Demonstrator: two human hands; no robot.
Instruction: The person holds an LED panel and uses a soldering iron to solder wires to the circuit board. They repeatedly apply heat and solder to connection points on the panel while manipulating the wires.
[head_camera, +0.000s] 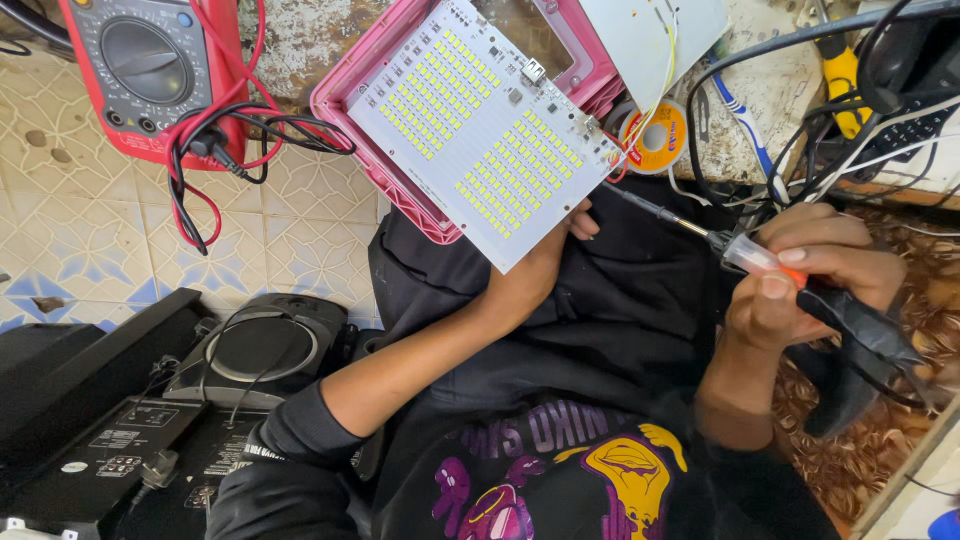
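1. Patterned floor tiles (90, 200) in cream and blue fill the upper left, and a worn, stained tabletop (300, 40) runs along the top edge.
2. At far left a red multimeter (150, 70) is laid on the tiles, with its red and black test leads (200, 150) looped beside it.
3. Below it, dark electronic housings and a round black speaker (262, 348) are seen.
4. A pink plastic frame (350, 100) lies in the middle, partly covered by a white LED board (480, 125) with rows of yellow diodes.
5. The LED board is held tilted by the left hand (555, 245); its grip is pinched on the board's lower edge, most fingers hidden behind.
6. A solder spool (655, 135) sits just right of the board.
7. The right hand (810, 275) is closed tightly around a soldering iron (760, 258), whose tip points toward the board's right corner, close to it.
8. Tangled black cables (800, 130) crowd the upper right.
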